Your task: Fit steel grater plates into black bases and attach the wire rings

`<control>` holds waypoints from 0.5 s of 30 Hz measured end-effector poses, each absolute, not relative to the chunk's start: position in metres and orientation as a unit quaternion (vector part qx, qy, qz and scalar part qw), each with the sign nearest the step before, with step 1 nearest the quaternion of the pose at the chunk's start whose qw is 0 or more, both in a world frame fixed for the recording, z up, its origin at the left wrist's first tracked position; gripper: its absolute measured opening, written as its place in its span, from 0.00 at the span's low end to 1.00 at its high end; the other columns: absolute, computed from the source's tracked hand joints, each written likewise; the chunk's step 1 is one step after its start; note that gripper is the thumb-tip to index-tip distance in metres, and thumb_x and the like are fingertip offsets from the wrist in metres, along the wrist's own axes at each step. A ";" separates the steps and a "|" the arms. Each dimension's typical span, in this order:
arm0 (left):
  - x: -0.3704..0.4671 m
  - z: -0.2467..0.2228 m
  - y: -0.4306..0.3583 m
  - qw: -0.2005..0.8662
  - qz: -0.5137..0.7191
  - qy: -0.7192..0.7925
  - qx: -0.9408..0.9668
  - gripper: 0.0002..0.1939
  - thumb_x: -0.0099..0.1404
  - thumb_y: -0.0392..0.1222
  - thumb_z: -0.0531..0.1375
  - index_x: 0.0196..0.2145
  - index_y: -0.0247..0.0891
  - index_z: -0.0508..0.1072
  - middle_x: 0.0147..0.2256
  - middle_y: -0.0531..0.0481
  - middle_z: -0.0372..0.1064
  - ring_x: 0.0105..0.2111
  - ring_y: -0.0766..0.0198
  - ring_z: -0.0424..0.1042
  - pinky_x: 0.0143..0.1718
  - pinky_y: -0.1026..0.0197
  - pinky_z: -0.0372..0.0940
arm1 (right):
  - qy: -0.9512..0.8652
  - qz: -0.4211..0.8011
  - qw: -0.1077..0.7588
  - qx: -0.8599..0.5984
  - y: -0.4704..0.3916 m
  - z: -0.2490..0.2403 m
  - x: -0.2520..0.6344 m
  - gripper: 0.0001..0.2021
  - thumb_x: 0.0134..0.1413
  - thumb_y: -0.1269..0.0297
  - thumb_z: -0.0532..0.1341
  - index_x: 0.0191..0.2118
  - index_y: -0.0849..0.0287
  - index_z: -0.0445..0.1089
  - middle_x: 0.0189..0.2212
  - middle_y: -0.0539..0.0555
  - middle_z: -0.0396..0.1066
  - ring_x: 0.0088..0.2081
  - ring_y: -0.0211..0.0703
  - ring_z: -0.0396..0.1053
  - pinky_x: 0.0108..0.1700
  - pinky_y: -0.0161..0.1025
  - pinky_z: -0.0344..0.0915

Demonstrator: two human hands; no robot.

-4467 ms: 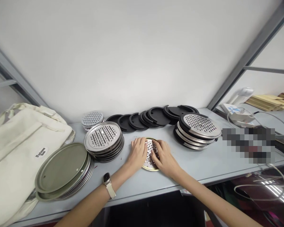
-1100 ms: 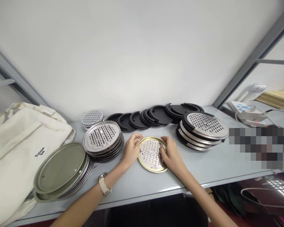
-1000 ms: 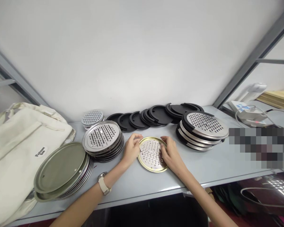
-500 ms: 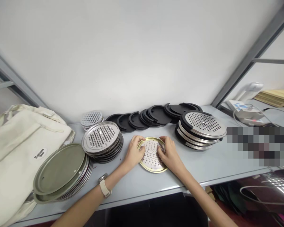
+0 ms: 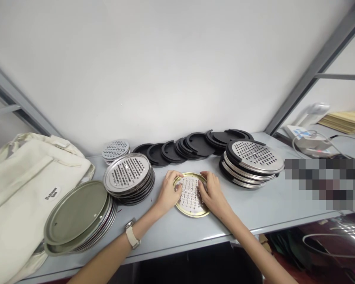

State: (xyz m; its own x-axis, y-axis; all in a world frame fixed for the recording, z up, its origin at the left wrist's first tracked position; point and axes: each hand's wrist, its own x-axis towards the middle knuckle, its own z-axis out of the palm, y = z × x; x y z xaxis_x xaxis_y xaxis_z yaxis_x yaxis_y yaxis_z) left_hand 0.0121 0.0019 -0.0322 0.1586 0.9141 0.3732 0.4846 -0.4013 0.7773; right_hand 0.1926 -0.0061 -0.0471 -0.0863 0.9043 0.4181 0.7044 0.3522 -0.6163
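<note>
A round metal grater plate [image 5: 190, 193] with a gold-coloured rim lies in front of me on the grey table. My left hand [image 5: 170, 190] grips its left edge, thumb on the perforated face and fingers around the rim. On the opposite side, my right hand [image 5: 211, 192] holds the right edge, its thumb also resting on the face. Left of my hands stands a stack of silver grater plates [image 5: 127, 173]. To the right is another stack of grater discs fitted with black rings [image 5: 253, 157].
Several black plastic rings [image 5: 168, 152] lie overlapping along the wall. Olive-green round trays [image 5: 77, 215] are piled at the left, beside a cream canvas bag [image 5: 20, 197]. A small stack of grater discs [image 5: 116, 150] sits behind. A white device with cables [image 5: 301, 136] stands far right.
The view has shifted very slightly. Both hands keep their hold on the gold-rimmed grater plate, which stays in the same place on the table.
</note>
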 end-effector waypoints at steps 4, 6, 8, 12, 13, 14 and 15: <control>0.012 -0.032 0.002 0.244 0.429 0.484 0.722 0.20 0.51 0.20 0.53 0.38 0.40 0.67 0.40 0.50 0.63 0.45 0.60 0.66 0.51 0.54 0.62 | -0.724 0.136 0.387 -0.555 -0.006 -0.046 0.192 0.08 0.61 0.64 0.49 0.44 0.59 0.58 0.41 0.61 0.64 0.44 0.53 0.61 0.47 0.54 0.61; 0.012 -0.032 0.002 0.244 0.428 0.484 0.723 0.20 0.51 0.20 0.53 0.39 0.40 0.67 0.40 0.50 0.63 0.45 0.60 0.66 0.51 0.54 0.62 | -0.724 0.135 0.386 -0.556 -0.007 -0.044 0.192 0.08 0.61 0.64 0.49 0.44 0.60 0.58 0.41 0.61 0.63 0.44 0.53 0.61 0.47 0.54 0.61; 0.013 -0.033 0.002 0.244 0.429 0.485 0.722 0.20 0.51 0.20 0.53 0.39 0.40 0.67 0.40 0.50 0.63 0.45 0.60 0.65 0.51 0.54 0.61 | -0.724 0.113 0.395 -0.554 -0.010 -0.040 0.192 0.09 0.61 0.65 0.49 0.45 0.60 0.58 0.41 0.61 0.63 0.44 0.54 0.60 0.47 0.54 0.60; 0.011 -0.033 0.001 0.243 0.437 0.493 0.712 0.21 0.51 0.20 0.53 0.39 0.40 0.66 0.40 0.49 0.61 0.45 0.60 0.65 0.50 0.54 0.62 | -0.766 0.057 0.411 -0.492 -0.023 -0.023 0.184 0.11 0.61 0.70 0.48 0.47 0.57 0.59 0.43 0.60 0.62 0.46 0.53 0.60 0.49 0.54 0.58; 0.011 -0.032 0.001 0.243 0.438 0.494 0.711 0.21 0.51 0.20 0.53 0.39 0.40 0.66 0.40 0.49 0.61 0.44 0.60 0.65 0.49 0.54 0.62 | -0.785 0.057 0.412 -0.459 -0.027 -0.017 0.179 0.11 0.61 0.71 0.48 0.47 0.56 0.60 0.44 0.60 0.62 0.46 0.52 0.60 0.49 0.53 0.58; 0.011 -0.032 0.000 0.242 0.438 0.495 0.711 0.20 0.51 0.20 0.53 0.39 0.40 0.65 0.40 0.49 0.61 0.44 0.60 0.65 0.49 0.55 0.62 | -0.802 0.068 0.409 -0.431 -0.030 -0.009 0.174 0.11 0.61 0.72 0.49 0.47 0.56 0.61 0.45 0.60 0.62 0.47 0.52 0.60 0.49 0.51 0.59; 0.012 -0.031 0.000 0.239 0.438 0.496 0.711 0.19 0.52 0.21 0.53 0.38 0.40 0.65 0.39 0.50 0.61 0.43 0.61 0.65 0.48 0.55 0.62 | -0.818 0.078 0.403 -0.403 -0.032 -0.002 0.167 0.11 0.61 0.72 0.49 0.47 0.56 0.61 0.45 0.60 0.63 0.47 0.51 0.60 0.49 0.50 0.59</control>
